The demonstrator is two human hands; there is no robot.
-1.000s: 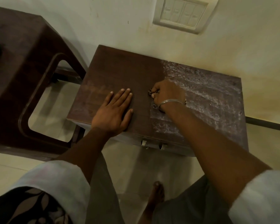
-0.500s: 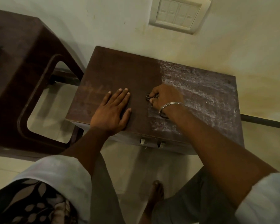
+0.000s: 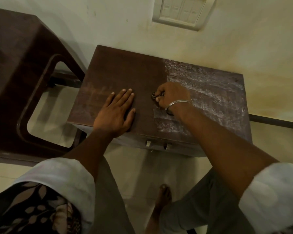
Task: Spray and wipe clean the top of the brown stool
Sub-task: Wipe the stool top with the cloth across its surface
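Note:
The brown stool (image 3: 125, 68) stands against the wall, seen from above. Its left half looks dark and clean; the right half (image 3: 210, 92) carries a whitish streaky film. My left hand (image 3: 116, 112) lies flat, fingers spread, on the front left of the top. My right hand (image 3: 172, 94) is fisted around a small patterned cloth (image 3: 155, 95) pressed on the top at the border between the dark and whitish areas. Only a bit of the cloth shows past the fingers. No spray bottle is visible.
A larger dark brown plastic chair or stool (image 3: 20, 68) stands at the left, close to the stool's corner. A switch panel (image 3: 181, 10) is on the wall behind. My bare foot (image 3: 162, 198) is on the tiled floor below the stool's front edge.
My right hand with the cloth has slid slightly toward me along the border of the whitish area. My left hand has stayed flat in place.

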